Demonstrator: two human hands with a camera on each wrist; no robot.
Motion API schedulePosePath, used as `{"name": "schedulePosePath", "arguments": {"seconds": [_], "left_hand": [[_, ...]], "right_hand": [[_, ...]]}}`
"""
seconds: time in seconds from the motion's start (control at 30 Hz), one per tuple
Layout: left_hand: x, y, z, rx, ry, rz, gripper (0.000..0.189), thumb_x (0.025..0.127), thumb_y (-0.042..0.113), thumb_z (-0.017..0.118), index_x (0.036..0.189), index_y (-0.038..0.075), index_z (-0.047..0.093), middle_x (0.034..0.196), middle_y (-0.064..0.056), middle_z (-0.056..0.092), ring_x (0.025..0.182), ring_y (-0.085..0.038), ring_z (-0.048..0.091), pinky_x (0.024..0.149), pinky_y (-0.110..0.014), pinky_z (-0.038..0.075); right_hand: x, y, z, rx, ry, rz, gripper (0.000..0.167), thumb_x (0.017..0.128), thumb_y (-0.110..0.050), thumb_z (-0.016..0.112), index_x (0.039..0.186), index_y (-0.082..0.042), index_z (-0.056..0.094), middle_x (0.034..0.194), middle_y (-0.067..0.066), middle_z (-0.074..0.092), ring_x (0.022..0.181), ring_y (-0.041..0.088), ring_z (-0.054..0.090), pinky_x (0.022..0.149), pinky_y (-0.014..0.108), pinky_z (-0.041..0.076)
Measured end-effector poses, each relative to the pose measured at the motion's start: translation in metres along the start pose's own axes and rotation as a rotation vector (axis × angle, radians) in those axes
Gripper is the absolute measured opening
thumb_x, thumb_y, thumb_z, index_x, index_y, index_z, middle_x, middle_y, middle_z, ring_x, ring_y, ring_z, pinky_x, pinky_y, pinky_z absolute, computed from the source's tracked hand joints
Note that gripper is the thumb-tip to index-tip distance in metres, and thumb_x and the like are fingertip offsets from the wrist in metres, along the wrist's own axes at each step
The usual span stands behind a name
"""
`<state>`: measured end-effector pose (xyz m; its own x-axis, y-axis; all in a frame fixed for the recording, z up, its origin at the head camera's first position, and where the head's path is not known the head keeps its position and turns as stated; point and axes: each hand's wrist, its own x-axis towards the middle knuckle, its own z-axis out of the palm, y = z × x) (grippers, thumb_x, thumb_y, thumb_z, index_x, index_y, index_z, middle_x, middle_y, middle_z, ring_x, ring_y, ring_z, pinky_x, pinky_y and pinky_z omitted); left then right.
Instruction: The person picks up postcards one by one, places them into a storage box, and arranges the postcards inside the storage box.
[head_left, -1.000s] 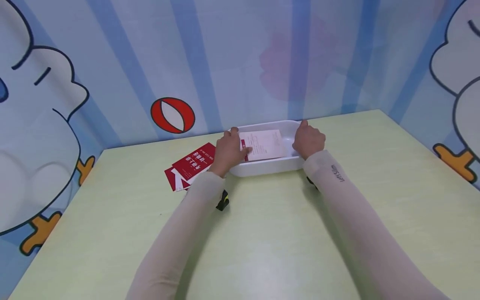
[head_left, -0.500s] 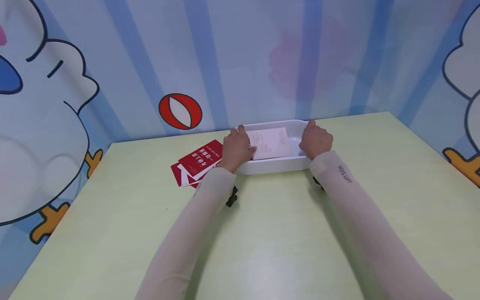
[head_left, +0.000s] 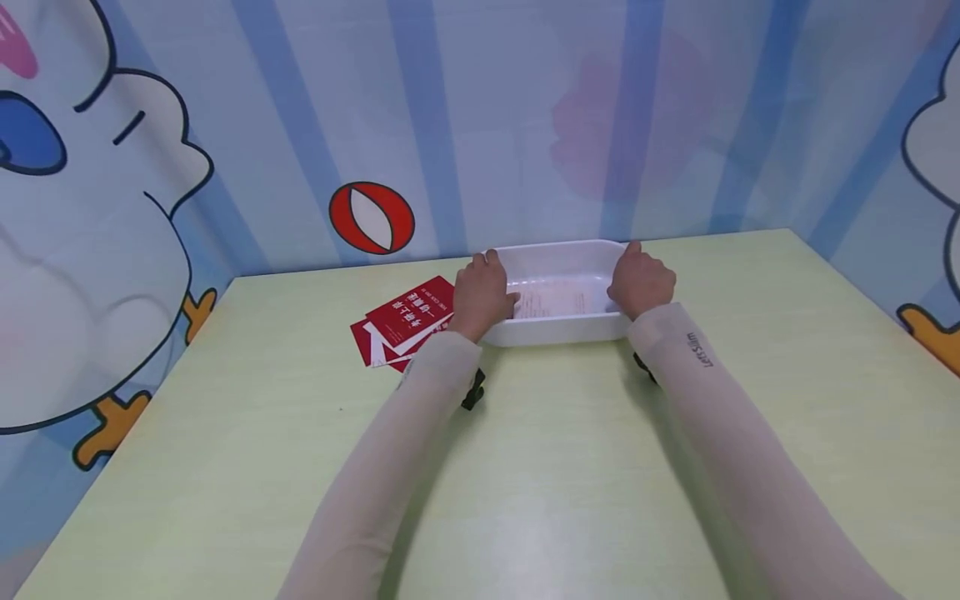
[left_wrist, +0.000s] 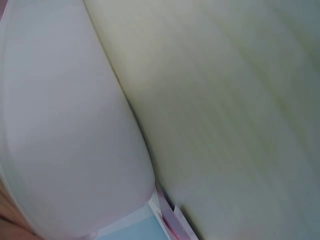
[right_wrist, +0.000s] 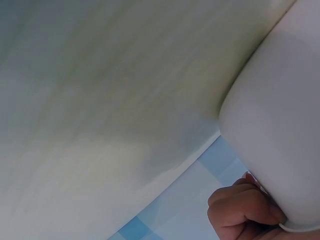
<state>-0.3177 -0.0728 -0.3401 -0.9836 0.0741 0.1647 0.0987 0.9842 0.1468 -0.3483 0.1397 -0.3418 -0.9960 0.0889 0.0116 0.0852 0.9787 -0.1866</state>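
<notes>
A white rectangular tray [head_left: 558, 332] stands at the back of the table. My left hand [head_left: 480, 292] grips its left end, thumb over the inside of the rim. At the opposite end my right hand [head_left: 643, 279] holds the rim with curled fingers; the right wrist view shows those fingers [right_wrist: 240, 210] hooked at the tray's edge. Inside the tray lies a pale printed card [head_left: 553, 302], low on the bottom and partly hidden by the front wall. The left wrist view is filled mostly by the tray's smooth outer side [left_wrist: 75, 120].
Several red and white cards [head_left: 412, 312] lie overlapping on the table just left of the left hand. The pale table [head_left: 555, 467] meets a blue striped cartoon backdrop [head_left: 510, 125] close behind the tray. Similar printed panels rise at both sides.
The printed card has sunk from near the tray's rim to its bottom. Both hands keep their grip on the tray ends. The head view has turned slightly left.
</notes>
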Motion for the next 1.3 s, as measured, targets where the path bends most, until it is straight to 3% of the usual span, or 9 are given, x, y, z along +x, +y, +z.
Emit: {"name": "schedulePosePath", "arguments": {"seconds": [0.57, 0.77, 1.17, 1.3], "left_hand": [[0.001, 0.006, -0.001, -0.027, 0.013, -0.003, 0.064, 0.093, 0.033, 0.067, 0.141, -0.001, 0.043, 0.137, -0.015, 0.056, 0.122, -0.026, 0.058, 0.107, -0.039, 0.047], [-0.002, 0.003, -0.001, -0.078, 0.028, 0.016, 0.058, 0.093, 0.028, 0.067, 0.139, -0.001, 0.047, 0.135, -0.016, 0.057, 0.122, -0.027, 0.058, 0.106, -0.041, 0.048], [0.002, -0.004, 0.002, -0.158, -0.030, 0.048, 0.052, 0.099, 0.027, 0.058, 0.144, 0.005, 0.042, 0.138, -0.016, 0.054, 0.123, -0.029, 0.056, 0.107, -0.042, 0.047], [0.003, -0.007, -0.002, -0.242, -0.041, 0.035, 0.053, 0.099, 0.025, 0.059, 0.145, 0.006, 0.041, 0.139, -0.016, 0.051, 0.124, -0.029, 0.055, 0.109, -0.043, 0.046]], "right_hand": [[-0.001, 0.005, -0.004, 0.011, -0.008, -0.003, 0.057, 0.096, -0.017, 0.054, 0.139, 0.014, 0.032, 0.105, 0.029, 0.066, 0.092, 0.039, 0.069, 0.087, 0.051, 0.056], [0.001, 0.004, -0.003, 0.015, -0.024, -0.014, 0.061, 0.097, -0.017, 0.051, 0.144, 0.014, 0.028, 0.107, 0.029, 0.066, 0.095, 0.040, 0.068, 0.090, 0.052, 0.055], [-0.005, 0.005, -0.003, 0.013, -0.042, -0.008, 0.058, 0.097, -0.017, 0.051, 0.142, 0.014, 0.029, 0.106, 0.029, 0.066, 0.095, 0.040, 0.068, 0.088, 0.051, 0.056], [-0.001, 0.003, -0.004, 0.011, -0.033, -0.009, 0.059, 0.097, -0.017, 0.051, 0.143, 0.013, 0.029, 0.108, 0.029, 0.066, 0.096, 0.040, 0.068, 0.089, 0.051, 0.056]]}}
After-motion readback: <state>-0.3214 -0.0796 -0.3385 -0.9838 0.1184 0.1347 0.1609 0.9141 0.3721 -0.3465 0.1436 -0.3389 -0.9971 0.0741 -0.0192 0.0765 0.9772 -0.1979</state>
